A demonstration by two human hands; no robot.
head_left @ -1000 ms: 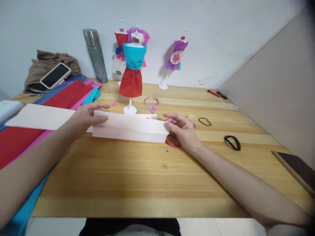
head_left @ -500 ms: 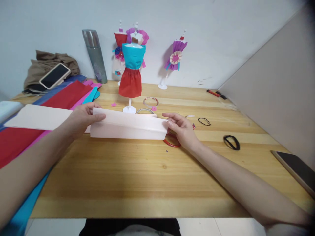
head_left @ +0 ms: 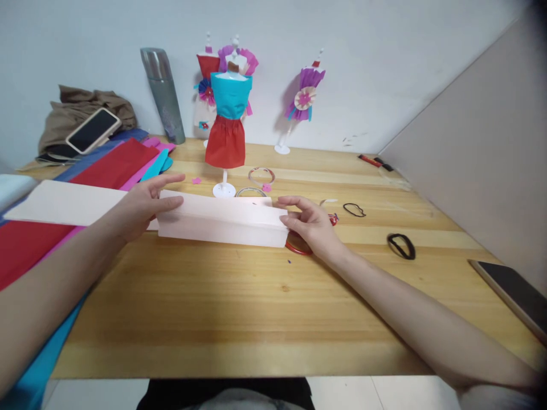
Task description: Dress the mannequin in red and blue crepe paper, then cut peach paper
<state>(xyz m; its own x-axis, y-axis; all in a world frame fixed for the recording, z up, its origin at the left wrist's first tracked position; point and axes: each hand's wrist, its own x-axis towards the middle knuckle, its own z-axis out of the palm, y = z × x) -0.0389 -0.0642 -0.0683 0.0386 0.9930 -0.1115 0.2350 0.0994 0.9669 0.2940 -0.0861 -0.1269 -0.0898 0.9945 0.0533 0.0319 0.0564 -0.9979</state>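
Left hand and right hand each pinch one end of a folded pale pink strip, seemingly paper, thumbs on the near face. Gripping both ends probably keeps it extended and its lengthwise crease straight. It spans between them above the wooden table, in front of a mini dress form in turquoise top and red skirt. Coloured sheets lie layered at the left, likely to leave the middle free for handling; a thermos stands near the white wall. A plain partition closes the right side, and pale tiled floor shows below.
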